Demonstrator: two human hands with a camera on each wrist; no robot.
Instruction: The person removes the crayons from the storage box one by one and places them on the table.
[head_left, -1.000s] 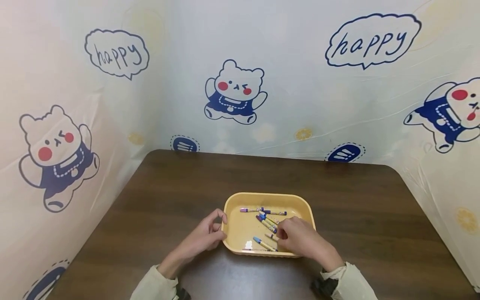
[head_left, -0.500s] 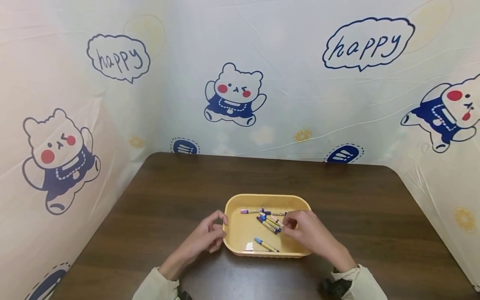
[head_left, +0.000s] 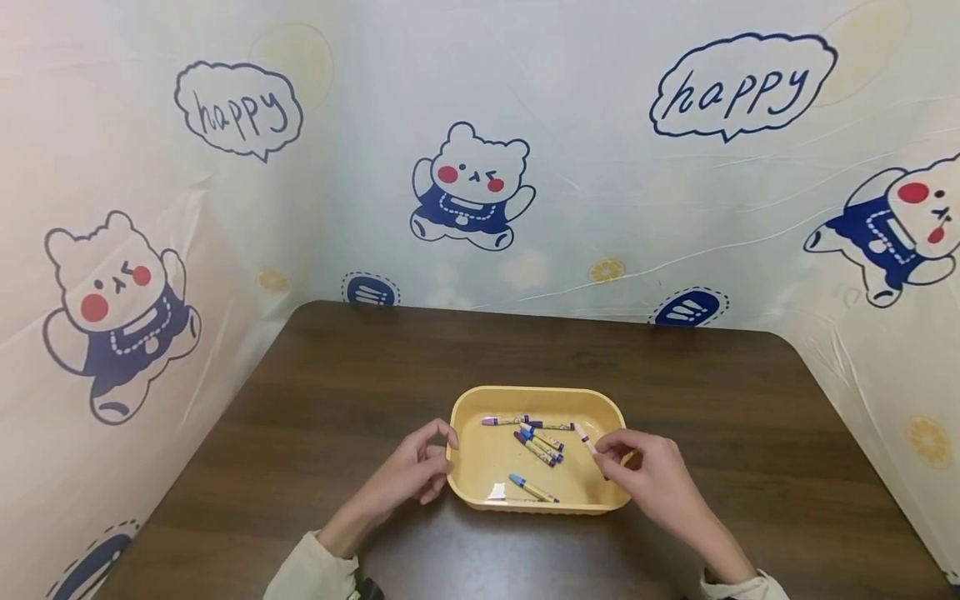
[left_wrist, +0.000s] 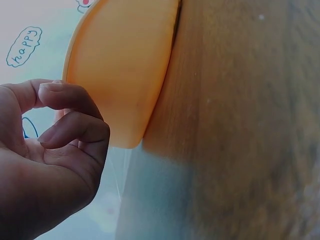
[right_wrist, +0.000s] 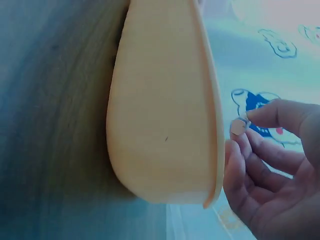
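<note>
A yellow plastic basket [head_left: 476,492] holds several crayons in blue-and-yellow wrappers. My left hand [head_left: 416,467] grips the basket's left rim, its index finger hooked over the edge; in the left wrist view, the curled fingers of the left hand [left_wrist: 65,135] lie against the basket's end wall [left_wrist: 125,65]. Over the right side of the basket, my right hand [head_left: 648,467] pinches a pale pink crayon [head_left: 583,435] between thumb and index finger. From the right wrist, the crayon's round end [right_wrist: 239,126] shows just beyond the rim, pinched by the right hand [right_wrist: 272,160].
Inside the basket, a purple-tipped crayon [head_left: 504,421] and a dark blue crayon [head_left: 552,426] lie at the back. A light blue crayon [head_left: 532,488] rests near the front wall, and more crayons cluster in the middle. The brown wooden table [head_left: 360,367] meets a printed curtain [head_left: 570,200].
My right hand has drawn up and to the right from the basket's floor, carrying a pale pink crayon toward the right rim. The left hand stays at the left rim.
</note>
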